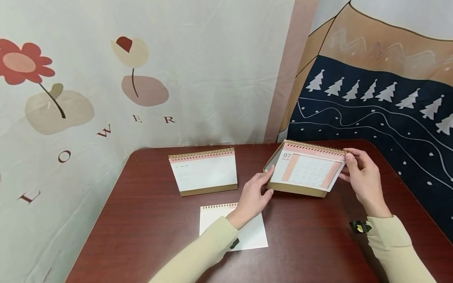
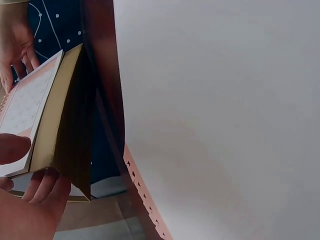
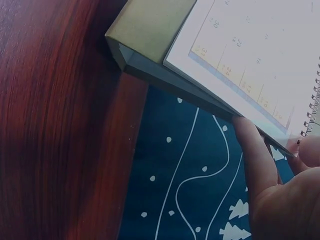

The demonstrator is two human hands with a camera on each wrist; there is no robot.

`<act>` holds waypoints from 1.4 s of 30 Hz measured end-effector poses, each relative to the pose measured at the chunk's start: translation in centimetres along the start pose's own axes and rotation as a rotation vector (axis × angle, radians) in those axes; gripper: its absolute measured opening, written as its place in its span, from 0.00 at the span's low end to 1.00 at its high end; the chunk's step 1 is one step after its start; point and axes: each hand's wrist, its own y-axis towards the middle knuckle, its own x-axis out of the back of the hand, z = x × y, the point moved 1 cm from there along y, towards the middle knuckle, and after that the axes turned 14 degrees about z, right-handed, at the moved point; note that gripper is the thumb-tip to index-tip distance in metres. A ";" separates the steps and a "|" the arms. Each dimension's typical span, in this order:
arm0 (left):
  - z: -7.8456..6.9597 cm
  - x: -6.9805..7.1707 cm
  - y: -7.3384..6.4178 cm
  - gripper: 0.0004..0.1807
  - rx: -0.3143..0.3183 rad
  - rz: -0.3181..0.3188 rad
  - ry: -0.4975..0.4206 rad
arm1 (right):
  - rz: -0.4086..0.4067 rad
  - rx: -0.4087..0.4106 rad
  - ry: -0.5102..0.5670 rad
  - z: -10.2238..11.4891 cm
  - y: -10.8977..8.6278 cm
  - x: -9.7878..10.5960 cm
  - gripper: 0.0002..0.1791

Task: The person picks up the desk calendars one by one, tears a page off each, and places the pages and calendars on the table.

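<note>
Smooth paper on the calendar (image 1: 308,169), shiny metal-looking coil (image 1: 315,147), glossy wood-grained table (image 1: 141,224), and there, matt, lightly creased cloth backdrop (image 1: 219,74)!

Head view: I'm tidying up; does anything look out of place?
A loose white page lies flat on the table, partly hidden by the left sleeve. Its punched edge shows no coil, unlike the held calendar.

Indoors, exact kind unclear | flower-print cloth (image 1: 219,78) | tree-print cloth (image 1: 354,112) | wood-look table (image 1: 141,224)
</note>
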 end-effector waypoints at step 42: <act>-0.4 1.2 0.0 0.25 0.090 -0.054 -0.461 | -0.148 0.047 -0.175 2.1 -0.8 -1.8 0.28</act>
